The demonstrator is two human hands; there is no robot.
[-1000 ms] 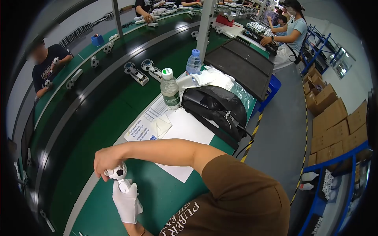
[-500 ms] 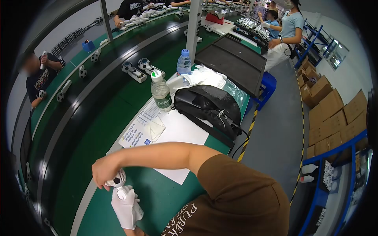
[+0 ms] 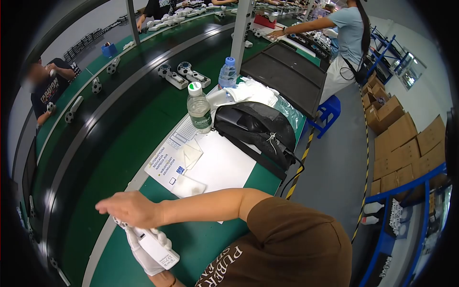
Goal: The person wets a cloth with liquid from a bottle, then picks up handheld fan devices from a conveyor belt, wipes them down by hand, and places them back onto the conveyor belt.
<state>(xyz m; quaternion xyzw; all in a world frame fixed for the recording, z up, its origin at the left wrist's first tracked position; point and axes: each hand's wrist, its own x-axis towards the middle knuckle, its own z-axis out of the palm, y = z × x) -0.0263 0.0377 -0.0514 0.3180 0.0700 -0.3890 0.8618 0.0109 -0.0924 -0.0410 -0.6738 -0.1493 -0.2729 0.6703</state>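
Observation:
My left hand [image 3: 137, 249], in a white glove, is closed around a white handheld device [image 3: 160, 251] at the lower left. The device's long handle points toward me, with small print near its end. Its black-and-white, football-patterned head shows only partly. Bare and palm down, my right hand [image 3: 134, 209] lies across that head with its fingers stretched out to the left. My right thumb is hidden. Just beyond my right forearm, a folded white cloth [image 3: 190, 185] rests on a printed white sheet [image 3: 224, 155].
A clear bottle [image 3: 199, 110], a blue-capped bottle [image 3: 228, 74] and a black mesh bag [image 3: 258, 126] stand beyond the sheet. The green conveyor [image 3: 124, 129] curves along the left, carrying similar devices. Co-workers stand across it and at the back right, near a black tray [image 3: 287, 71].
The device has turned, so its handle and print now show. My right hand has shifted left, its fingers straightened. The folded cloth came into view. The back-right co-worker now reaches toward the conveyor.

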